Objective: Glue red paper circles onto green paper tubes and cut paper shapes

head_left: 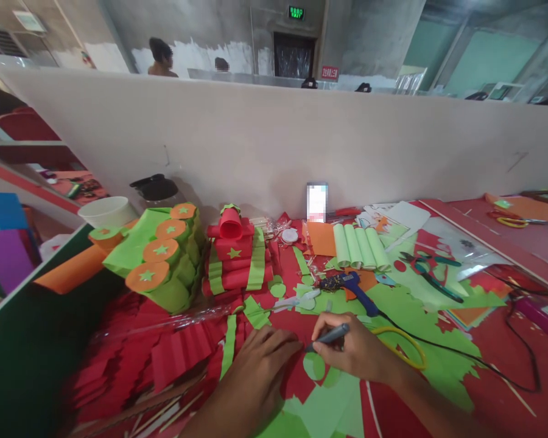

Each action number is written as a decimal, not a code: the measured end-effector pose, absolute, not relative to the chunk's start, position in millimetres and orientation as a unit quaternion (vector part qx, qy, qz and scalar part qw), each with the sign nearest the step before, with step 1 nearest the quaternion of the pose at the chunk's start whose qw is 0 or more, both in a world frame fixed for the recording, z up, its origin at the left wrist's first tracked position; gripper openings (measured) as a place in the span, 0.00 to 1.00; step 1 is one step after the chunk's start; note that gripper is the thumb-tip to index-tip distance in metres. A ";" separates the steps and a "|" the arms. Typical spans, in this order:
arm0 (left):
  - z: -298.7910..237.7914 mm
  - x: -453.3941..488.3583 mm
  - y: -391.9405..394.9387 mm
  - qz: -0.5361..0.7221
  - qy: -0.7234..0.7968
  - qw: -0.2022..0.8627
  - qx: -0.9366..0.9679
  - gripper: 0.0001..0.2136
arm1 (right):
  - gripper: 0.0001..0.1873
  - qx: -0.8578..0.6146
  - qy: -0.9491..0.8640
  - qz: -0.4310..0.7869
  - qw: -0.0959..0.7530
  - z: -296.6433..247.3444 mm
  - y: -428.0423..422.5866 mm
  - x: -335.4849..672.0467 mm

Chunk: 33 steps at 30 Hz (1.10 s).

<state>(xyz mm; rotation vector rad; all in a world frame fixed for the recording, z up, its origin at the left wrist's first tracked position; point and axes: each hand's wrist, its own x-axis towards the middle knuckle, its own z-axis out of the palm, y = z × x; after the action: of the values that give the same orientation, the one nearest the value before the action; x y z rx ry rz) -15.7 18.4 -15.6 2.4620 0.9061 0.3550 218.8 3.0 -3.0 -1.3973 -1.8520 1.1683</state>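
My right hand (354, 350) is closed in a writing grip round a grey pen (335, 334), its tip pointing down and left at the paper. Just under the fingers lies a light green paper circle (314, 366). To the left, my left hand (269, 356) rests palm down on red paper, fingers stretched toward the pen tip. Between and below the hands is red paper (293, 378), with light green sheets (331, 404) nearer to me. A cut green paper piece (256, 311) lies beyond my left hand.
A blue glue gun (354, 289) with a black cord lies beyond my right hand, near yellow-handled scissors (413, 353) and green-handled pliers (432, 277). Red and green paper models (232, 258) stand at the back left. A lit phone (317, 201) leans on the white partition (256, 134).
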 end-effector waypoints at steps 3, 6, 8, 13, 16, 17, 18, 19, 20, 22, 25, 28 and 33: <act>-15.8 -15.6 18.7 0.134 0.330 0.245 0.902 0.29 | 0.03 -0.515 -0.677 0.446 0.277 -5.6 3.6 221.7; -16.8 -15.8 19.9 0.142 0.321 0.243 0.904 0.28 | 0.05 -0.509 -0.661 0.475 0.279 -7.1 4.5 223.6; -16.7 -16.0 20.7 0.147 0.317 0.239 0.906 0.28 | 0.07 -0.510 -0.654 0.483 0.281 -7.0 4.9 224.3; -15.4 -16.1 21.2 0.149 0.314 0.227 0.910 0.27 | 0.08 -0.507 -0.661 0.475 0.283 -6.1 4.4 224.2; -17.0 -16.2 20.6 0.147 0.320 0.231 0.907 0.26 | 0.07 -0.504 -0.665 0.475 0.280 -7.1 3.6 223.9; -17.8 -16.3 20.5 0.145 0.323 0.233 0.906 0.26 | 0.07 -0.504 -0.667 0.473 0.278 -7.5 3.3 223.8; -18.4 -16.3 20.3 0.142 0.325 0.234 0.905 0.27 | 0.07 -0.504 -0.669 0.470 0.277 -7.7 3.2 223.7; -18.7 -16.3 20.3 0.140 0.326 0.235 0.905 0.26 | 0.07 -0.504 -0.673 0.466 0.275 -7.9 3.1 223.6; -18.7 -16.2 20.3 0.138 0.328 0.236 0.904 0.26 | 0.07 -0.504 -0.677 0.461 0.273 -7.8 3.0 223.5; -17.3 -15.9 20.6 0.134 0.329 0.242 0.903 0.26 | 0.06 -0.505 -0.685 0.452 0.267 -7.3 3.0 223.1; -13.5 -15.4 20.7 0.132 0.332 0.255 0.899 0.26 | 0.07 -0.505 -0.693 0.443 0.260 -6.3 3.0 222.4; -11.1 -15.6 20.1 0.132 0.334 0.260 0.896 0.28 | 0.06 -0.507 -0.691 0.441 0.266 -5.5 2.8 221.8; -11.3 -15.9 19.8 0.128 0.335 0.268 0.894 0.31 | 0.06 -0.501 -0.691 0.450 0.264 -4.7 2.9 221.9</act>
<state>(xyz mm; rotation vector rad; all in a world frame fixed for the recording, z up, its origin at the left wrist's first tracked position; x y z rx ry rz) -15.9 19.8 -11.3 2.4124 0.9050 0.3461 221.9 2.9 -4.7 -1.3539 -1.8676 1.2151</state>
